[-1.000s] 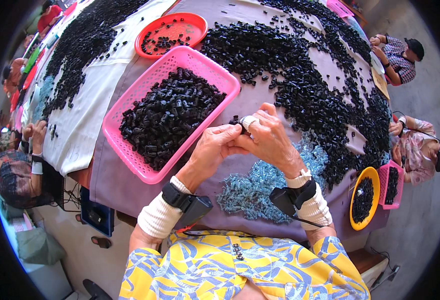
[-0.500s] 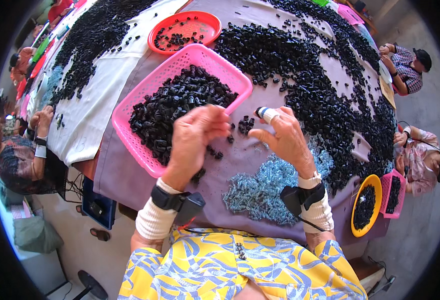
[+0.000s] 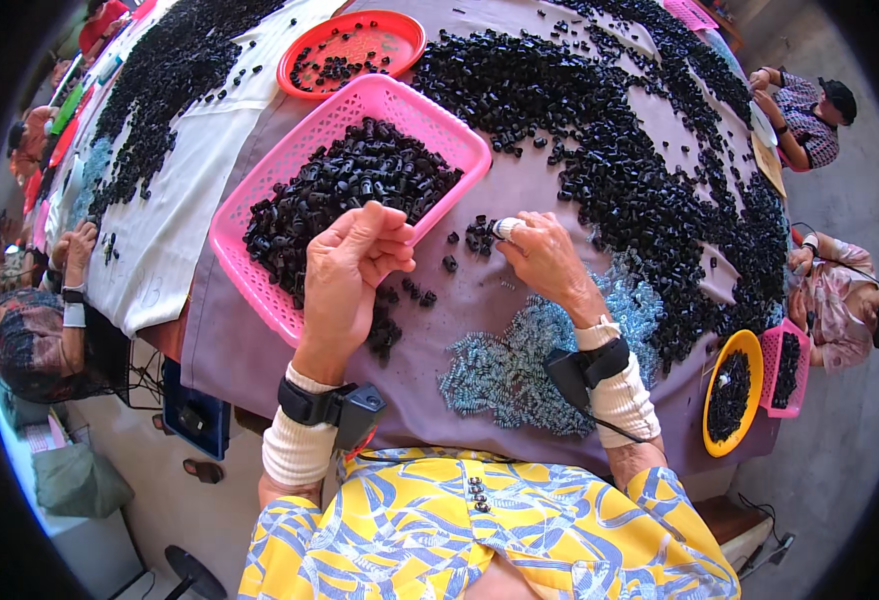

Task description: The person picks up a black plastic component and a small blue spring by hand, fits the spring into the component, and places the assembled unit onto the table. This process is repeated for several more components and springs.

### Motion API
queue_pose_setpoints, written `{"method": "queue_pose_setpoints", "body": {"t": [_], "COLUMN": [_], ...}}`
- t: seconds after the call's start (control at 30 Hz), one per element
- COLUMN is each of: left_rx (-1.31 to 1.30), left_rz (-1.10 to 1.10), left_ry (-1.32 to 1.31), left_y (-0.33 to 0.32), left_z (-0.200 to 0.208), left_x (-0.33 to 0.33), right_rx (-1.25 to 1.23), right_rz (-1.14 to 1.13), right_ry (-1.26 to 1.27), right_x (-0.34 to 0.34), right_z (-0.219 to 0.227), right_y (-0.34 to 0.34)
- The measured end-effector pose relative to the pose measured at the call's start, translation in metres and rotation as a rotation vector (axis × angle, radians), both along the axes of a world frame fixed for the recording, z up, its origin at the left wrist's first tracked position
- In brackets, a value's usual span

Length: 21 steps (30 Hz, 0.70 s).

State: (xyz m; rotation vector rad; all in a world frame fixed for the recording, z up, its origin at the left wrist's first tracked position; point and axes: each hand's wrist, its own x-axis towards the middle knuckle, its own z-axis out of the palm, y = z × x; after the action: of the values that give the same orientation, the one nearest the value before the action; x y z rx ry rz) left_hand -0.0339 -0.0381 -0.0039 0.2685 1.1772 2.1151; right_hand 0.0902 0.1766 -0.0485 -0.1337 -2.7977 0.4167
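Note:
My left hand (image 3: 348, 275) is over the near right side of a pink basket (image 3: 235, 225) heaped with small black plastic parts (image 3: 360, 175). Its fingers curl in against the thumb; whatever they hold, if anything, does not show. My right hand (image 3: 548, 258) has its fingers pressed together at a small cluster of black parts (image 3: 479, 236) on the cloth, with white tape round one finger. What its fingertips grip is hidden. Below my right hand spreads a heap of small bluish, spring-like coils (image 3: 505, 375). A few loose black parts (image 3: 415, 293) lie between my hands.
Beyond the basket stands a red tray (image 3: 400, 45) with scattered black parts. A wide spread of black parts (image 3: 640, 220) covers the table's right side. A yellow tray (image 3: 755, 372) and a smaller pink basket (image 3: 798, 385) sit at the right edge. Other people work around the table.
My left hand has drawn back left and nearer from the basket's corner. My right hand has turned and moved slightly left, its fingers closing down at the small black cluster.

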Motion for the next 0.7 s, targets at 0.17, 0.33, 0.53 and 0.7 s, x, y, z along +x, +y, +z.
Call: {"method": "queue_pose_setpoints", "body": {"t": [0.17,0.33,0.53,0.7], "left_rx": [-0.055,-0.111,-0.155,-0.173], "left_rz": [-0.083,-0.149,-0.159,-0.154], "left_ry": [0.046,0.088,0.120,0.143], "left_y": [0.006,0.009,0.011,0.013], "left_z": [-0.002,-0.003,-0.007,-0.009], "left_x": [0.010,0.017,0.017,0.019], "right_rx": [-0.032,0.144,0.164,-0.053], "right_rz": [0.118,0.174,0.153,0.131], "right_ry": [0.022,-0.009,-0.044,0.016], "right_x": [-0.015,-0.022,-0.022,-0.013], "right_z": [-0.012,-0.015,-0.017,-0.003], "right_y": [-0.020,-0.040,-0.041,-0.033]}}
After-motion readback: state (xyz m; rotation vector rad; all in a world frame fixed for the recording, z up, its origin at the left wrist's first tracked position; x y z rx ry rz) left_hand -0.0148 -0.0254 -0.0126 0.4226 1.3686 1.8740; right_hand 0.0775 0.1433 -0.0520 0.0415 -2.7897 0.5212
